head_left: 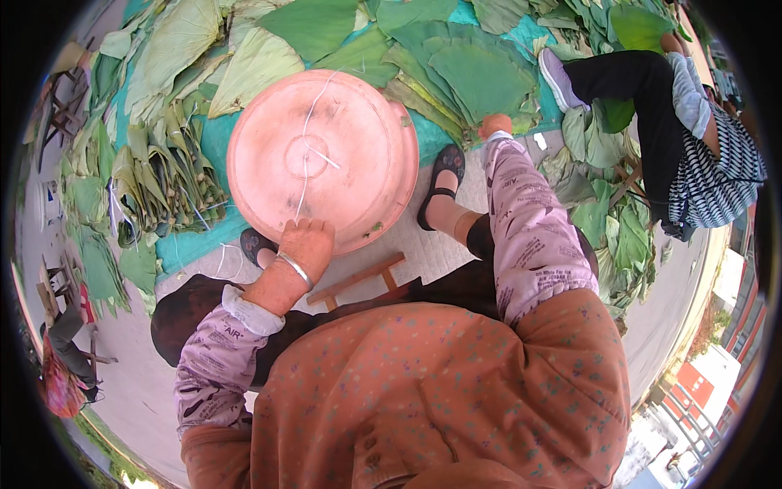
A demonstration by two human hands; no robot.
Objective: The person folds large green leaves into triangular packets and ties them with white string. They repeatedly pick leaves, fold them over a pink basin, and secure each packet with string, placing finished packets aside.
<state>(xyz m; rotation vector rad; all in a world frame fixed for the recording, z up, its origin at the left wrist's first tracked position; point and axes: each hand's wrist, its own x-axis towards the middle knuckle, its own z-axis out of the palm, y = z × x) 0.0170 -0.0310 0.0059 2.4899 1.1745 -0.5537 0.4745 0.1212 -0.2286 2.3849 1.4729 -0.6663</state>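
An upturned pink plastic basin stands before my knees, its base facing up. Across it runs a thin white string with a short loose piece near the middle. My left hand is at the basin's near edge, fingers curled over the string's near end. Beyond the basin on the right, my right hand grips the narrow end of a fanned stack of folded green lotus leaves. Its fingers are partly hidden by the wrist and leaves.
A tied bundle of dried leaves lies left on a teal sheet. More leaves spread across the far side. A wooden stool bar shows between my legs. A seated person is close on the right; another is far left.
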